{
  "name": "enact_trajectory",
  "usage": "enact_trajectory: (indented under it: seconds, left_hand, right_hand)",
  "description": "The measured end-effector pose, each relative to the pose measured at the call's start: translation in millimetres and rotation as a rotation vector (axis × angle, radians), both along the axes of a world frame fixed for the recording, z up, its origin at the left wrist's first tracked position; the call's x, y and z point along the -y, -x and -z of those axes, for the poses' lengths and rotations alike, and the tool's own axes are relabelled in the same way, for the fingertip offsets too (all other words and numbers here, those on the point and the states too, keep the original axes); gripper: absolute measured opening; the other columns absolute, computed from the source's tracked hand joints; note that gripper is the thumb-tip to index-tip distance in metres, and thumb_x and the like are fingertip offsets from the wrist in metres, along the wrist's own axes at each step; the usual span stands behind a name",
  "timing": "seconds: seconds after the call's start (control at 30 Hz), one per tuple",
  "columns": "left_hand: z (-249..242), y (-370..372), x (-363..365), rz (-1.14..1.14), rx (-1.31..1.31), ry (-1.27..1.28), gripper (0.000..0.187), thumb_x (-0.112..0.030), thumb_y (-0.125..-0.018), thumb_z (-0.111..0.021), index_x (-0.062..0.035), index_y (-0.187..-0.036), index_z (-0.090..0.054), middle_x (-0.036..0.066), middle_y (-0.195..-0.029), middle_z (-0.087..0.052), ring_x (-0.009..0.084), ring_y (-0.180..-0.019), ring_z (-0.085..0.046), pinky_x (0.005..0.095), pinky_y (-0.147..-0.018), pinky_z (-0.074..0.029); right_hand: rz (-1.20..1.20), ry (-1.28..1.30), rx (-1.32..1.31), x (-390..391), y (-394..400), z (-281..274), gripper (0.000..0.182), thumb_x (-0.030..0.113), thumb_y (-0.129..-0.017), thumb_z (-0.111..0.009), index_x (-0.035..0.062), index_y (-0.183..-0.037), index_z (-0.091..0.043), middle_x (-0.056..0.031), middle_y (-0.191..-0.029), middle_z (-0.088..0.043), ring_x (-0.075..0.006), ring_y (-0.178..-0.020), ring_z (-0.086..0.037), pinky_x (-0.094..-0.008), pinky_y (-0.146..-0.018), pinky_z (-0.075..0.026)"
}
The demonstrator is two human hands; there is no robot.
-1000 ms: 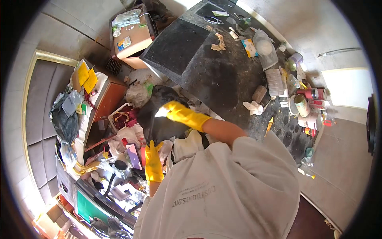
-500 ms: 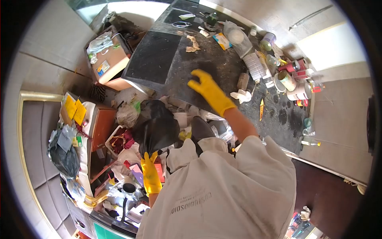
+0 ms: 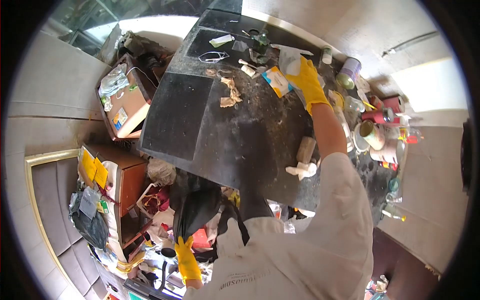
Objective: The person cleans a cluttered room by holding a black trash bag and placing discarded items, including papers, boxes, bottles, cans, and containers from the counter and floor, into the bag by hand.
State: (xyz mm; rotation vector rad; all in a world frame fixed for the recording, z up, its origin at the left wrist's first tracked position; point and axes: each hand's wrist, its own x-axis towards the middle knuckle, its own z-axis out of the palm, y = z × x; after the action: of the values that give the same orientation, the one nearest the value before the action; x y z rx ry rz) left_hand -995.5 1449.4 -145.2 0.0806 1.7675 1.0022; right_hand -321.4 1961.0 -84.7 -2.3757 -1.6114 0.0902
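My left hand (image 3: 187, 260), in a yellow rubber glove, is closed on the gathered edge of a black plastic bag (image 3: 196, 205), which hangs below the counter edge. Across the dark counter (image 3: 185, 110) reaches my right hand (image 3: 308, 82), gloved the same way. Its fingers curl over a clear plastic bag (image 3: 289, 59), and the glove hides much of it. Just left of that hand lies a white, orange and blue packet (image 3: 277, 82). A crumpled brown paper scrap (image 3: 230, 93) is farther left. Nearer to me are a brownish cylinder (image 3: 306, 149) and a crumpled white tissue (image 3: 301, 170).
Cans, jars and bottles crowd the counter's right side, among them a purple-labelled can (image 3: 348, 73) and an open tin (image 3: 372, 134). A green bottle (image 3: 261, 41) stands at the back. Left are a cardboard box (image 3: 131, 102) and an orange-brown cabinet (image 3: 131, 182). Loose litter covers the floor.
My right hand has moved up and right from above the counter onto the clear plastic bag. The view has shifted closer over the counter. My left hand keeps its hold on the black bag.
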Motion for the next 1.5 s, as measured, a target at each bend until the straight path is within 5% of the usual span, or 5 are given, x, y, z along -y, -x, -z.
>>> enact_trajectory:
  seconds: [0.5,0.93,1.1,1.23,1.5]
  left_hand:
    - [-81,-64,-38,0.158,0.000,-0.032,0.049,-0.040,-0.105,-0.038,-0.0016,-0.135,-0.040,0.017,-0.123,-0.063,0.0230,-0.119,-0.057,0.0322,-0.108,-0.035]
    - [-71,-9,29,0.160,0.104,-0.304,0.042,-0.023,-0.105,-0.030,-0.0040,-0.142,-0.034,0.012,-0.143,-0.046,0.0222,-0.131,-0.045,0.0323,-0.113,-0.029]
    - [-65,13,75,-0.326,0.947,-0.704,0.043,-0.012,-0.104,-0.028,-0.0042,-0.147,-0.030,0.011,-0.154,-0.036,0.0218,-0.136,-0.038,0.0326,-0.115,-0.027]
    - [-61,13,85,0.718,-0.610,-0.413,0.042,-0.012,-0.105,-0.026,-0.0038,-0.145,-0.032,0.009,-0.152,-0.040,0.0226,-0.134,-0.041,0.0331,-0.115,-0.028]
    - [-93,-23,77,0.345,-0.369,-0.422,0.033,-0.023,-0.107,-0.031,-0.0071,-0.132,-0.045,0.009,-0.125,-0.064,0.0145,-0.113,-0.059,0.0227,-0.099,-0.040]
  right_hand:
    - [0.171,-0.535,-1.814,61,50,-62,0.048,0.030,-0.085,-0.068,0.0042,-0.124,-0.057,-0.0076,-0.105,-0.066,-0.0217,-0.092,-0.064,-0.0361,-0.078,-0.053]
    - [-0.253,-0.130,-2.149,197,336,-216,0.051,0.036,-0.090,-0.062,0.0093,-0.132,-0.050,-0.0068,-0.122,-0.061,-0.0231,-0.113,-0.055,-0.0416,-0.098,-0.042]
    - [-0.339,0.058,-2.113,233,409,-233,0.053,0.039,-0.092,-0.060,0.0113,-0.135,-0.047,-0.0065,-0.128,-0.059,-0.0237,-0.121,-0.052,-0.0438,-0.105,-0.037]
    - [-0.459,0.151,-2.000,252,448,-237,0.054,0.041,-0.093,-0.058,0.0129,-0.137,-0.045,-0.0063,-0.133,-0.057,-0.0241,-0.127,-0.050,-0.0455,-0.111,-0.034]
    - [-0.593,0.243,-2.172,234,477,-195,0.049,0.035,-0.093,-0.062,0.0128,-0.134,-0.047,-0.0032,-0.131,-0.060,-0.0207,-0.125,-0.052,-0.0407,-0.112,-0.034]
